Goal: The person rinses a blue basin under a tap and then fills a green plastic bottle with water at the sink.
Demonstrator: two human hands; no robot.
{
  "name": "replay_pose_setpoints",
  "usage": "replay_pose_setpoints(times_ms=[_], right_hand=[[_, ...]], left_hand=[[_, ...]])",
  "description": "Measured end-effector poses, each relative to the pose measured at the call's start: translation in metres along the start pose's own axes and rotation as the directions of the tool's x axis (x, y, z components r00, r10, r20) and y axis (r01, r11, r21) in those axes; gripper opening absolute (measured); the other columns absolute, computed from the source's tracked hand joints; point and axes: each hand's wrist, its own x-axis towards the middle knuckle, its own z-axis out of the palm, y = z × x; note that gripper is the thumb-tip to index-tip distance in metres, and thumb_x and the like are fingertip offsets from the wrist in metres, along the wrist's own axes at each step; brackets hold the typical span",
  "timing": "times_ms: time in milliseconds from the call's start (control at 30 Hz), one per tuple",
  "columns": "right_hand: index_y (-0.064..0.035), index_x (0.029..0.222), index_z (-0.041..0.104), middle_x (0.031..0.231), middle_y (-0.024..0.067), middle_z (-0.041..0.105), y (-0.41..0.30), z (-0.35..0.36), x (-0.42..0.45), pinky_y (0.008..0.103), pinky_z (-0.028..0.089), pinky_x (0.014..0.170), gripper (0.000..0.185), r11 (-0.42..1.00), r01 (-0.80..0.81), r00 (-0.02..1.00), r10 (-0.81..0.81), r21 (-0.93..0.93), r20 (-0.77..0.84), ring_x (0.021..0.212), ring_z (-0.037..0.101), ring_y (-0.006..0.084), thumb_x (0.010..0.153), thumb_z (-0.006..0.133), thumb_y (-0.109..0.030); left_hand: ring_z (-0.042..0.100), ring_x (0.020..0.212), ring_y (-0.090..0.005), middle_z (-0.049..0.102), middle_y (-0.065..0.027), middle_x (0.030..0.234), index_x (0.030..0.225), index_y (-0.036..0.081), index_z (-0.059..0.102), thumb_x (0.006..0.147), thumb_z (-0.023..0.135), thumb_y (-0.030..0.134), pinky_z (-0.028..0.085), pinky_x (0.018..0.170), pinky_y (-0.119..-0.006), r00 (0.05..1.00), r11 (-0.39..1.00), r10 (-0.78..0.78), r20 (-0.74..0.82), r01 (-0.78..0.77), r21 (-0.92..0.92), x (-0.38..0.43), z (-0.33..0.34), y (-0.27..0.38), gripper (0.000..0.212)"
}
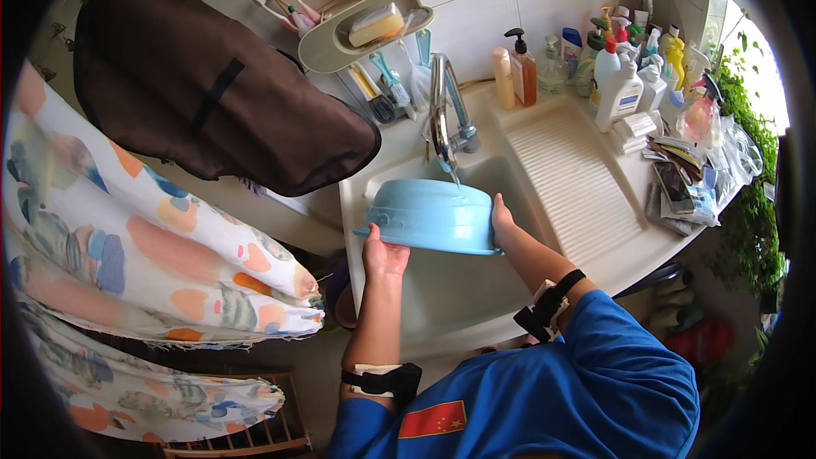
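A light blue plastic basin [433, 213] is tipped over the laundry sink [446, 299], its outer side and base turned up to me. My left hand [384, 255] grips its rim at the lower left, the thumb on the outside and the other fingers hidden beneath. At the right end of the basin my right hand [502, 224] holds the rim. From the chrome faucet [440, 102] just behind, a thin stream of water runs onto the basin's outside. The inside of the basin is hidden from me.
Right of the sink bowl is a ribbed washboard [574, 166]. Several bottles [621, 89] crowd the back right corner, near a phone [674, 186] and plastic bags. A brown fabric cover [210, 89] hangs left, above a patterned curtain [166, 223]. A soap bar [376, 24] sits on a wall shelf.
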Motion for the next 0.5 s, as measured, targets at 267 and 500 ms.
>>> replay_pose_setpoints(times_ms=[267, 500], right_hand=[[0.0043, 0.125, 0.044, 0.122, 0.0242, 0.05, -0.015, 0.001, 0.016, 0.0373, 0.033, 0.099, 0.07, 0.668, 0.48, 0.841, -0.535, -0.568, 0.081, 0.114, 0.046, 0.0341, 0.087, 0.038, -0.055], [-0.0103, 0.137, 0.032, 0.142, 0.0214, 0.024, -0.03, 0.008, -0.039, 0.0453, 0.023, 0.105, 0.072, 0.072, 0.68, 0.585, -0.652, -0.729, 0.481, 0.131, 0.025, 0.0354, 0.082, 0.051, -0.053]], left_hand=[[0.051, 0.109, -0.0264, 0.052, -0.0127, 0.12, 0.12, -0.001, 0.045, 0.097, 0.035, 0.032, 0.041, 0.095, -0.041, 0.998, 0.999, 0.041, 0.045, -0.039, -0.036, 0.032, 0.003, -0.017, 0.041], [0.053, 0.106, -0.0272, 0.052, -0.0153, 0.116, 0.118, -0.004, 0.044, 0.094, 0.042, 0.033, 0.043, 0.093, -0.041, 0.993, 0.999, -0.04, 0.112, 0.038, 0.015, 0.055, 0.031, -0.062, 0.044]])
